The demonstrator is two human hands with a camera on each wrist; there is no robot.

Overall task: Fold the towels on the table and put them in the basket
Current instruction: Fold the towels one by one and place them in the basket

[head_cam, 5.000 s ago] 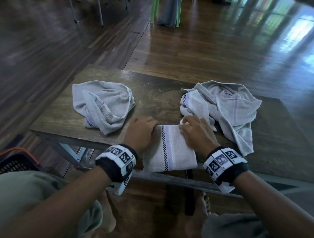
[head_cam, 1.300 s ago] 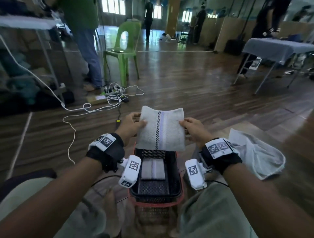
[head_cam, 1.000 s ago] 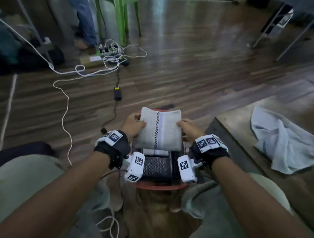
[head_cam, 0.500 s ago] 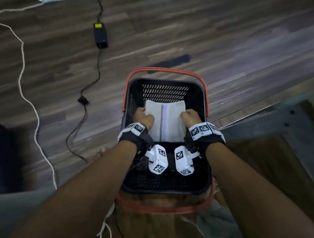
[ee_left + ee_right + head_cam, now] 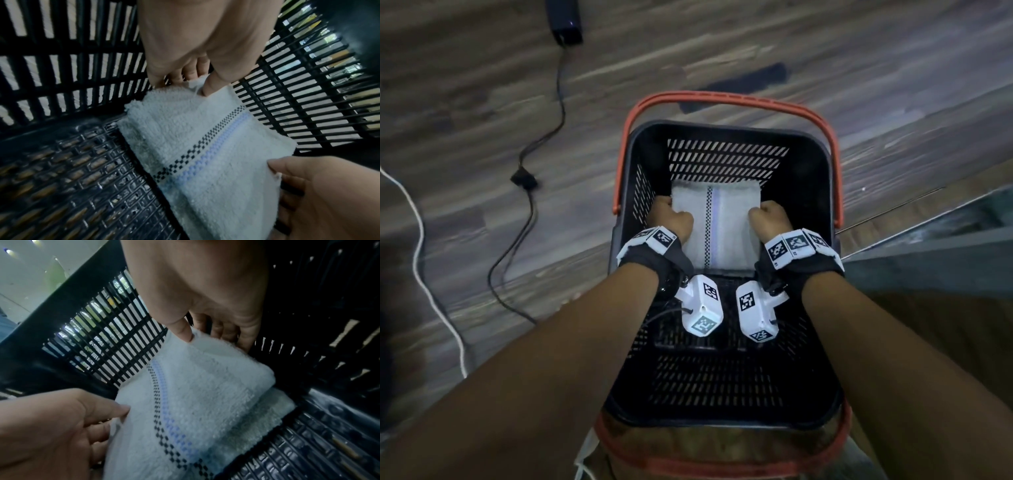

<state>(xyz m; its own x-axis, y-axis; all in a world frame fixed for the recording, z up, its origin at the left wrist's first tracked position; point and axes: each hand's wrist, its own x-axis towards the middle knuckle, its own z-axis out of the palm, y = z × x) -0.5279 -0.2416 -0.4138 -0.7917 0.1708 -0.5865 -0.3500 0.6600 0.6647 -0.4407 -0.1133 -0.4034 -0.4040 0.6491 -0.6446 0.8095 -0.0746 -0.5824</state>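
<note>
Both hands (image 5: 717, 219) lowered folded towel (image 5: 717, 226) deeper into basket (image 5: 726, 137).

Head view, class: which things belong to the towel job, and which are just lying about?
Belong to the job:
folded towel
basket
left hand
right hand
towel underneath

Just lying about:
black power adapter
black cable
white cable

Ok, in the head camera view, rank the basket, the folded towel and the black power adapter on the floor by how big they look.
1. basket, largest by far.
2. folded towel, held inside it by the left hand and right hand.
3. power adapter, smallest, though the frame's top edge cuts it off.
</note>
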